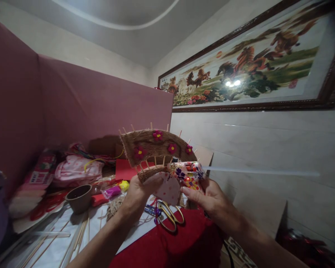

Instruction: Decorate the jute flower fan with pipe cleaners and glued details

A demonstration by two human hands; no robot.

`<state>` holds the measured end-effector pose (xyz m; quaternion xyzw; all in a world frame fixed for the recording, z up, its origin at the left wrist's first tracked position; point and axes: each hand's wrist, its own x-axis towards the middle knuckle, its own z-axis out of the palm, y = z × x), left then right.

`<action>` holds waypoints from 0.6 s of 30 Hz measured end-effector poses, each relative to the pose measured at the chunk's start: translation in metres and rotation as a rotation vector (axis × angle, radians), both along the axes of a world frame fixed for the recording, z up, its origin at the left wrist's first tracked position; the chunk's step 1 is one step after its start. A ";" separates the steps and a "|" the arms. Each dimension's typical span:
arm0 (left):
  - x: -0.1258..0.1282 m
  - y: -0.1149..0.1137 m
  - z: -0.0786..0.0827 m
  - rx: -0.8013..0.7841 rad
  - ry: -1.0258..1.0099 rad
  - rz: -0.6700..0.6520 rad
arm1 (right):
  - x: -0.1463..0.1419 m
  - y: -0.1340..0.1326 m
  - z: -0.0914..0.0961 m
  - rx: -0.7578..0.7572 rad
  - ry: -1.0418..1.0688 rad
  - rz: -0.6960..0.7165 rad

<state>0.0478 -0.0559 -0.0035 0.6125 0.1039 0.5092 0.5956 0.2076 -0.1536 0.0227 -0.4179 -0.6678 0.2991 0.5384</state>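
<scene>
left hand (142, 189) grips fan (158, 147) at 7 o'clock, right hand (209, 196) grips glue gun (190, 182); fan looks light, stiff, sticks (151, 126) fragile: hold low.

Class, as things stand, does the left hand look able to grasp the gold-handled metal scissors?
Probably not: the left hand holds the brown twine fan with magenta flowers, though the scissors lie just below, handles uncovered.
</scene>
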 end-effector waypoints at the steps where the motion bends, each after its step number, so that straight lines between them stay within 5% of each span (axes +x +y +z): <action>1: 0.000 0.000 0.000 0.009 0.004 0.002 | 0.000 0.000 0.000 0.002 -0.006 -0.001; 18: -0.001 -0.007 0.006 -0.015 -0.003 0.016 | -0.002 -0.003 -0.003 0.034 -0.071 -0.117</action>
